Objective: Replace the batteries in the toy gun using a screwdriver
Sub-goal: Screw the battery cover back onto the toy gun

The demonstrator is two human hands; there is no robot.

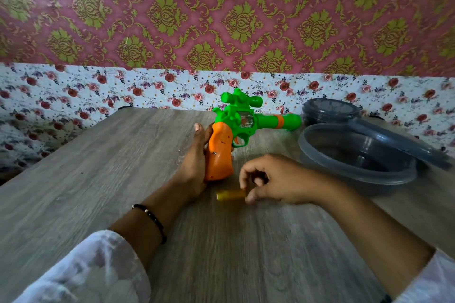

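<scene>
Left hand (194,155) wrapped around the back of the orange grip of the toy gun (229,135), thumb up along the rear, fingers curled behind; gun propped upright near the middle of the desk (98,167), green barrel pointing right, green scope on top. Small screw head visible low on the side of the orange grip, apparently still in place, so battery cover probably not yet opened. Just right of the grip's base, a short yellow cylinder (230,195) lying flat on the desk, likely the handle of the screwdriver, though too blurred to say for certain. Right hand (273,179) over its right end, fingers curled down and pinching or just closing on it; exact contact smeared by motion.

Step in hand, by judgement: picking up the tool before unscrewing. Next move calls for lifting the yellow piece, turning the tip toward the screw on the grip, and steadying the gun firmly with the left hand.

Further right, a grey translucent bowl (357,155) with its lid (398,140) leaning on the rim, and a second lidded container (330,110) behind. Desk of pale grey wood grain; rose-printed cloth behind it, then pink and gold damask wall.
</scene>
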